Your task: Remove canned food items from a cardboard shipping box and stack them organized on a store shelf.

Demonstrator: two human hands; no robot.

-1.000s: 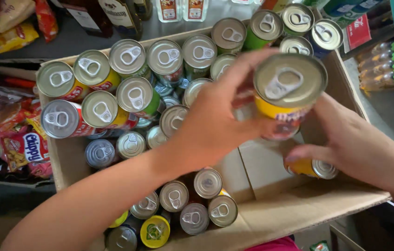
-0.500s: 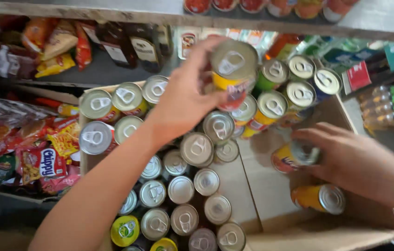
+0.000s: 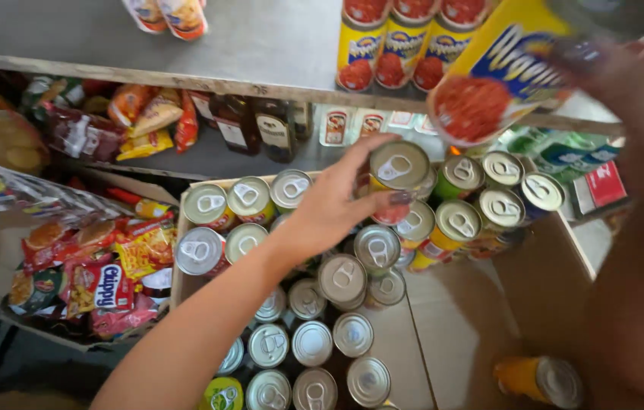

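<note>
Apparently the blurred right hand (image 3: 641, 83) holds a cropped yellow can (image 3: 500, 76).

A grey shelf (image 3: 246, 45) carries three yellow cans (image 3: 402, 42); the cardboard box (image 3: 557, 266) holds many cans.

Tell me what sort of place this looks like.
Probably a small grocery shop or its stockroom: a cardboard box packed with cans, a shelf stocked with matching yellow cans, and snack packets beside the box. Both hands hold cans.
</note>
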